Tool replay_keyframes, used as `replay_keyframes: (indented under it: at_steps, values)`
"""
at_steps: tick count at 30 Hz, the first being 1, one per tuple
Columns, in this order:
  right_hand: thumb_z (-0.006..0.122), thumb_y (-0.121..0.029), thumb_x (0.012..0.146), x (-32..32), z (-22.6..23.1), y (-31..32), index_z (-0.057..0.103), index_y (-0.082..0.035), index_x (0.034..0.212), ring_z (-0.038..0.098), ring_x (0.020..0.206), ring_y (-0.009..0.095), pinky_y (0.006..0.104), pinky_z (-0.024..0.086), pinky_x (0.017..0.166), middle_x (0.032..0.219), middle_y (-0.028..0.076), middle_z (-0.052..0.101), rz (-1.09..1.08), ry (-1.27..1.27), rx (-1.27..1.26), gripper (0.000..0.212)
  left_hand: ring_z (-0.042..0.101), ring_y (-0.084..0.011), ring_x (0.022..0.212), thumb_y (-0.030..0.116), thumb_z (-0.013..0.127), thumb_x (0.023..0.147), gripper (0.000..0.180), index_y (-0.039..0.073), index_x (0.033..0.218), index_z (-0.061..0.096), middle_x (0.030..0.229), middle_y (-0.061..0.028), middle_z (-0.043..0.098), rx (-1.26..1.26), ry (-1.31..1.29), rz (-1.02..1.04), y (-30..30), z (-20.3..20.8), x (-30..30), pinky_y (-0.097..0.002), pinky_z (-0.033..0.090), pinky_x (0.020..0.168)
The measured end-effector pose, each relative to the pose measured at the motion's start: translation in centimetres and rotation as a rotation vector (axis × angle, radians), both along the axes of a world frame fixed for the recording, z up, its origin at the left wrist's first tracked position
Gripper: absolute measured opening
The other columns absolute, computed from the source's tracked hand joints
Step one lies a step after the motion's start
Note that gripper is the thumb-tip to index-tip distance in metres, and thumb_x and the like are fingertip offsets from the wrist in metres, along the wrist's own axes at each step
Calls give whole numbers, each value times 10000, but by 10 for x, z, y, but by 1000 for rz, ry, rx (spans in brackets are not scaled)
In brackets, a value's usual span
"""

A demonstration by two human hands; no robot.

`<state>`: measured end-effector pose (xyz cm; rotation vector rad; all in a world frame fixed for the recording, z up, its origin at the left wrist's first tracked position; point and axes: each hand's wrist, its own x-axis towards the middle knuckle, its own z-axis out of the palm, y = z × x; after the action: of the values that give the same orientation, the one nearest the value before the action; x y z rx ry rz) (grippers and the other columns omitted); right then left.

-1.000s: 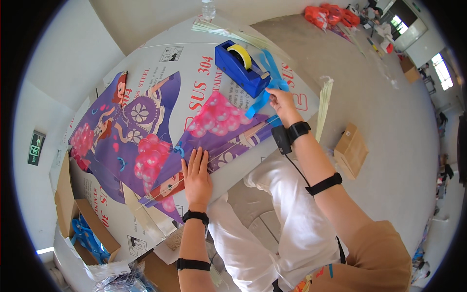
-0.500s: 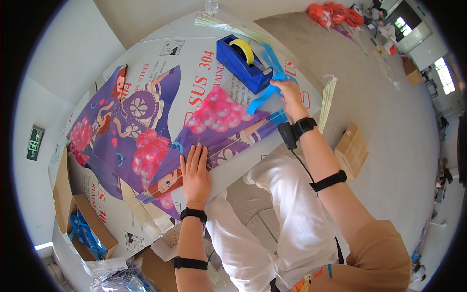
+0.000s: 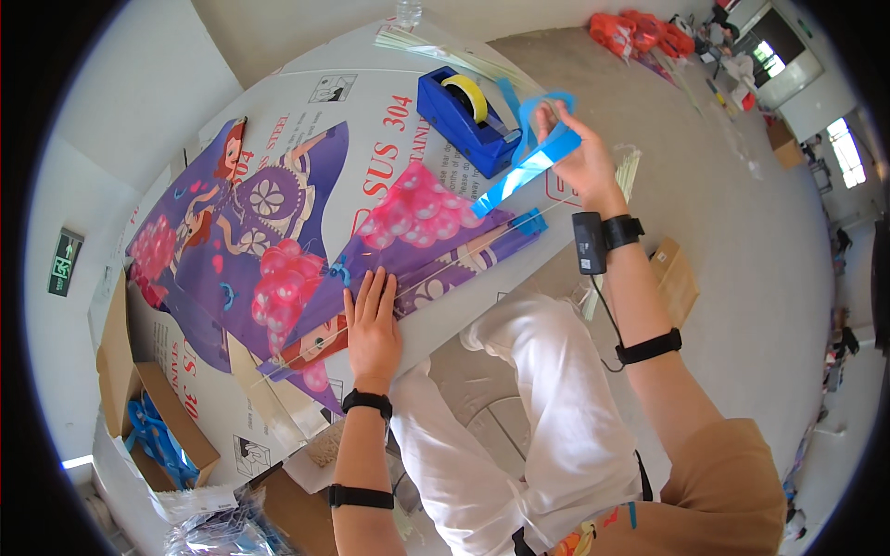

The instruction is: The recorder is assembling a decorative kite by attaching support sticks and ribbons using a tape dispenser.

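Observation:
A purple printed plastic sheet with pink balloons and a cartoon figure lies on the table, its near edge folded over. My left hand rests flat on that fold, fingers stretched. Along the near edge runs a thin pale stick, with a blue piece at its right end. My right hand, above the table's right side, pinches a glossy blue ribbon. The ribbon loops over the fingers and slants down to the sheet's right tip. A blue tape dispenser with yellow tape stands just left of this hand.
Thin pale sticks lie at the table's far edge, more at its right edge. An open cardboard box with blue strips sits at the left. Below it are clear plastic packets. A small carton stands on the floor at right.
My right hand has risen from beside the dispenser and moved right, carrying the blue ribbon, which is now pulled up off the sheet. My left hand stays in place.

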<state>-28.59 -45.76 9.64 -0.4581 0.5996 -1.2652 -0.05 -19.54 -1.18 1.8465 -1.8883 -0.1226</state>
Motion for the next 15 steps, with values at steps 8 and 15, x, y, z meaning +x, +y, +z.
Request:
replay_keyframes:
  at_steps: [8, 15]
  values:
    - [700, -84, 901, 38, 92, 52, 632, 9, 1064, 671, 1021, 206, 327, 521, 855, 1093, 116, 696, -132, 277, -221, 200, 435, -277, 1398, -38, 547, 883, 501, 73, 1372, 561, 1431, -95, 546, -32, 181, -29, -9, 1, 4, -520, 244, 1202]
    - [681, -119, 912, 203, 54, 143, 582, -28, 1073, 699, 935, 166, 331, 524, 891, 941, 115, 711, 151, 211, -379, 210, 474, -246, 1367, 94, 705, 857, 576, 65, 1405, 528, 1394, -116, 585, 116, 677, 34, -4, 5, 20, -476, 173, 1218]
